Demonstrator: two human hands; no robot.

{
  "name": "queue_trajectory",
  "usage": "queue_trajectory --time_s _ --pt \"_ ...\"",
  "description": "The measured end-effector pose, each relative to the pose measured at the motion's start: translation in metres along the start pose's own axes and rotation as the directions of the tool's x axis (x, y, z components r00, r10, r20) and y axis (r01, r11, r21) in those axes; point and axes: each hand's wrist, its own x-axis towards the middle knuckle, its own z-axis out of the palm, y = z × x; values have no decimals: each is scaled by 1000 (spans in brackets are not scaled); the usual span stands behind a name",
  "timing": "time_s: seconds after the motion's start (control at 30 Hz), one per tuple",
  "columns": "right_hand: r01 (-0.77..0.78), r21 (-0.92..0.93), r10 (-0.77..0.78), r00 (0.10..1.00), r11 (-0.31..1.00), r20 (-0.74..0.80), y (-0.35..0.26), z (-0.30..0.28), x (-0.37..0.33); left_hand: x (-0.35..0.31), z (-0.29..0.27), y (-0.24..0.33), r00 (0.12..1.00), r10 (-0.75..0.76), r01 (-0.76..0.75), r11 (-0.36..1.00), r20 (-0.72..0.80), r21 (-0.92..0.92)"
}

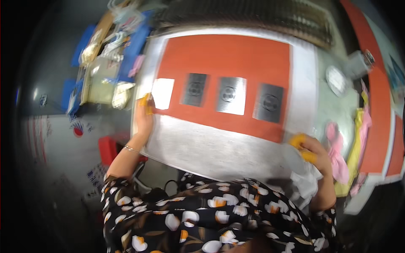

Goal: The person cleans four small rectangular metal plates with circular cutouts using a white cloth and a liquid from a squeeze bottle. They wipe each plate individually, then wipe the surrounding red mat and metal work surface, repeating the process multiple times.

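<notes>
On the orange-red mat, a row of thin metal plates lies: a bright blank-looking plate at the left, then a grey plate, a shinier plate and another grey plate, these three with a dark round pattern. My left hand, with yellow finger covers, is at the left table edge beside the blank-looking plate; blur hides whether its fingers grip it. Near the front right corner, my right hand, also wearing yellow finger covers, is closed on a crumpled white cloth.
A pale worktop surrounds the mat. Blue bins with bagged items stand to the left, above a red stool. A pink cloth, a yellow cloth and a round white dish are at the right.
</notes>
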Motion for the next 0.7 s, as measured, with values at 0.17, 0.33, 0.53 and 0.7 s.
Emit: queue_trajectory --time_s 0.17,0.33,0.53,0.7 --pt "-18 273 83 970 962 -227 12 16 -4 9 -7 3 999 6 -10 997 -53 -82" --pt "169 294 -53 930 941 -364 19 19 1 1 -12 -1 990 -129 103 931 -52 -351" --pt "175 318 23 846 932 -532 2 42 15 -1 -13 -11 975 -224 181 812 -10 -555" --pt "200 277 8 798 940 -602 1 56 23 0 -16 -17 980 -195 182 760 49 -624"
